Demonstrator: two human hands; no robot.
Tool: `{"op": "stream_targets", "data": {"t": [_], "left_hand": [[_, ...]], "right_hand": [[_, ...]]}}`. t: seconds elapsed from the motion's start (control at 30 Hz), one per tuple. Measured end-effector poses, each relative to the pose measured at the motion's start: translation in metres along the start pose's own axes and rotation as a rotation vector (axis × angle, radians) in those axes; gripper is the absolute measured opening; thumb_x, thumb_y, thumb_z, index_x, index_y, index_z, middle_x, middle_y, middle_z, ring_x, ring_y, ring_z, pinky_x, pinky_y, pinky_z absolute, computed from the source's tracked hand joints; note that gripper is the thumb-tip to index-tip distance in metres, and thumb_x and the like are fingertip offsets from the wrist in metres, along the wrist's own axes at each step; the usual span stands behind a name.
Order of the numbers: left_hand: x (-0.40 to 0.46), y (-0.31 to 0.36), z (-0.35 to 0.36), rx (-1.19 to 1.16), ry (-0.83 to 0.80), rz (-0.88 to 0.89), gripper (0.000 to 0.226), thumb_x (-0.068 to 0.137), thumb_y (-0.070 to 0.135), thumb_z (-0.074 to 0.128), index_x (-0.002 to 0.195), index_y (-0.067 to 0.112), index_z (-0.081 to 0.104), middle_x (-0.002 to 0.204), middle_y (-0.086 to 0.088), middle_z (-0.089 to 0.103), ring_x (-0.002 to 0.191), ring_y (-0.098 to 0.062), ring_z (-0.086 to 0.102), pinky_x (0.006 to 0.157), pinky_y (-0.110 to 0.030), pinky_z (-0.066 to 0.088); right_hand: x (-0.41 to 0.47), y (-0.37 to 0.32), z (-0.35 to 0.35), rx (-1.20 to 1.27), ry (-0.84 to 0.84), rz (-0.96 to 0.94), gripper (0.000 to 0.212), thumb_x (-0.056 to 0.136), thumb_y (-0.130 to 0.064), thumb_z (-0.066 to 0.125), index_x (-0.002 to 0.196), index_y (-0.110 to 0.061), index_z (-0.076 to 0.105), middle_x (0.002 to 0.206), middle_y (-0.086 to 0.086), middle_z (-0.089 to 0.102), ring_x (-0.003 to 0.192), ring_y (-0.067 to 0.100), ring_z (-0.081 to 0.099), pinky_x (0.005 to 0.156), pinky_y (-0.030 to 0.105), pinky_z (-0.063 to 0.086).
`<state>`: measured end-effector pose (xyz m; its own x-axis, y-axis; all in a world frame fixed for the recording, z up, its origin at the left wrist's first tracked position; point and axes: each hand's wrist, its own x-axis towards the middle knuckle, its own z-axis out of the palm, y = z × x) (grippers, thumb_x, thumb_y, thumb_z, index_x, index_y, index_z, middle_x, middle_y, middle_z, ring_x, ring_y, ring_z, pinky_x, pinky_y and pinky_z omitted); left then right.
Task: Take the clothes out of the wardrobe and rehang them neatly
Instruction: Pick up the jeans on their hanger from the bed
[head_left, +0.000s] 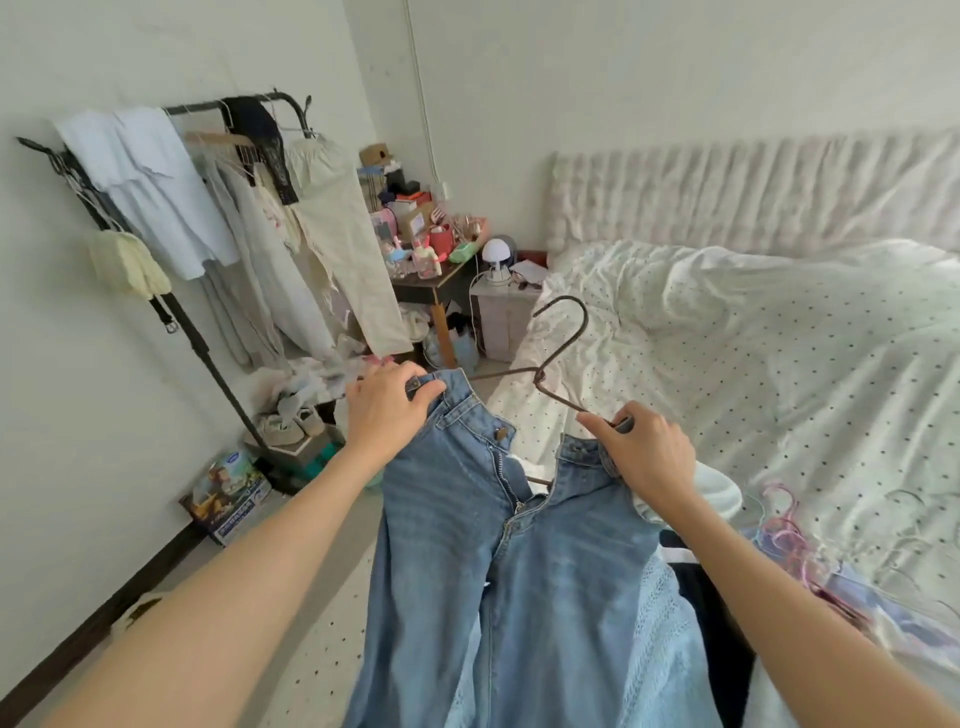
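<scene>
A pair of light blue jeans (524, 561) hangs in front of me with the fly open. My left hand (387, 408) grips the left end of the waistband. My right hand (641, 454) pinches the right end of the waistband together with one arm of a dark wire hanger (563, 343). The hanger's hook points up over the bed. A black clothes rack (197, 338) stands at the left wall with several pale garments (171, 202) hanging on it.
A bed (779, 332) with dotted white bedding fills the right side. Several pink and clear hangers (795, 540) and a pile of clothes (670, 613) lie on its near edge. A cluttered side table (441, 280) stands in the corner. Shoes (291, 421) and a box (228, 493) sit by the rack's foot.
</scene>
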<state>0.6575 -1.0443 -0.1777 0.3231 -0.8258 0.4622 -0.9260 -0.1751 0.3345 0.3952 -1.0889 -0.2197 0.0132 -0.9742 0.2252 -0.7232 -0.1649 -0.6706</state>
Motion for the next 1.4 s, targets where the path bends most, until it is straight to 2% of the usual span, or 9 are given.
{"op": "stream_targets", "data": {"t": [0.23, 0.57, 0.67, 0.8, 0.97, 1.13, 1.2, 1.3, 1.4], "left_hand": [[0.029, -0.041, 0.141, 0.008, -0.332, -0.072, 0.034, 0.091, 0.047, 0.049, 0.103, 0.019, 0.064, 0.105, -0.003, 0.063, 0.104, -0.024, 0.051, 0.09, -0.041, 0.038], [0.057, -0.069, 0.302, -0.04, -0.528, -0.001, 0.031, 0.091, 0.044, 0.051, 0.098, 0.016, 0.063, 0.104, -0.003, 0.063, 0.1, -0.025, 0.053, 0.081, -0.038, 0.04], [0.06, -0.073, 0.342, -0.023, -0.598, 0.002, 0.03, 0.091, 0.042, 0.051, 0.101, 0.016, 0.062, 0.104, -0.002, 0.062, 0.1, -0.026, 0.052, 0.081, -0.039, 0.041], [0.057, -0.081, 0.382, 0.014, -0.78, 0.043, 0.035, 0.093, 0.028, 0.046, 0.126, 0.017, 0.053, 0.121, -0.01, 0.058, 0.112, -0.031, 0.05, 0.09, -0.04, 0.041], [0.047, -0.091, 0.389, 0.022, -0.927, 0.159, 0.045, 0.093, 0.024, 0.047, 0.137, 0.013, 0.043, 0.136, -0.008, 0.05, 0.126, -0.029, 0.042, 0.099, -0.037, 0.035], [0.009, -0.081, 0.354, 0.07, -0.797, 0.485, 0.048, 0.081, 0.035, 0.035, 0.113, 0.014, 0.064, 0.11, -0.009, 0.065, 0.109, -0.029, 0.055, 0.084, -0.049, 0.047], [-0.005, -0.06, 0.331, 0.043, -0.766, 0.578, 0.047, 0.081, 0.036, 0.035, 0.112, 0.015, 0.064, 0.112, -0.009, 0.065, 0.11, -0.03, 0.058, 0.088, -0.049, 0.047], [-0.039, -0.033, 0.298, -0.081, -0.77, 0.63, 0.045, 0.083, 0.034, 0.037, 0.115, 0.015, 0.062, 0.118, -0.01, 0.063, 0.113, -0.033, 0.057, 0.094, -0.048, 0.044], [-0.091, -0.023, 0.27, -0.141, -0.869, 0.653, 0.046, 0.085, 0.036, 0.037, 0.118, 0.015, 0.061, 0.121, -0.01, 0.061, 0.116, -0.033, 0.055, 0.091, -0.053, 0.044]], "right_hand": [[0.054, 0.071, 0.092, -0.123, -0.183, 0.139, 0.049, 0.082, -0.062, 0.053, 0.065, -0.019, 0.034, 0.058, -0.002, 0.047, 0.06, 0.023, 0.05, 0.053, 0.031, 0.036], [0.094, 0.154, 0.183, -0.231, -0.195, 0.285, 0.038, 0.088, -0.048, 0.055, 0.087, -0.011, 0.051, 0.082, 0.002, 0.053, 0.078, 0.025, 0.052, 0.074, 0.035, 0.038], [0.104, 0.176, 0.198, -0.276, -0.237, 0.329, 0.033, 0.09, -0.041, 0.054, 0.103, -0.011, 0.053, 0.097, 0.004, 0.055, 0.094, 0.026, 0.053, 0.083, 0.037, 0.038], [0.106, 0.202, 0.212, -0.348, -0.42, 0.388, 0.047, 0.092, -0.035, 0.053, 0.13, -0.011, 0.041, 0.127, 0.011, 0.051, 0.117, 0.03, 0.046, 0.093, 0.039, 0.039], [0.097, 0.212, 0.214, -0.39, -0.481, 0.353, 0.055, 0.093, -0.036, 0.05, 0.14, -0.013, 0.033, 0.141, 0.008, 0.042, 0.129, 0.026, 0.038, 0.104, 0.036, 0.03], [0.056, 0.186, 0.202, -0.288, -0.407, 0.322, 0.057, 0.094, -0.036, 0.05, 0.142, -0.012, 0.033, 0.144, 0.006, 0.039, 0.133, 0.025, 0.035, 0.11, 0.034, 0.025], [0.026, 0.172, 0.19, -0.278, -0.305, 0.291, 0.053, 0.091, -0.036, 0.053, 0.134, -0.006, 0.046, 0.135, 0.012, 0.05, 0.124, 0.03, 0.047, 0.105, 0.039, 0.034], [-0.023, 0.152, 0.166, -0.317, -0.187, 0.296, 0.053, 0.082, -0.041, 0.044, 0.114, -0.004, 0.062, 0.111, 0.011, 0.066, 0.101, 0.031, 0.065, 0.085, 0.047, 0.049], [-0.083, 0.139, 0.14, -0.37, -0.134, 0.355, 0.053, 0.082, -0.042, 0.042, 0.114, -0.006, 0.063, 0.113, 0.009, 0.066, 0.104, 0.028, 0.064, 0.085, 0.051, 0.048]]}}
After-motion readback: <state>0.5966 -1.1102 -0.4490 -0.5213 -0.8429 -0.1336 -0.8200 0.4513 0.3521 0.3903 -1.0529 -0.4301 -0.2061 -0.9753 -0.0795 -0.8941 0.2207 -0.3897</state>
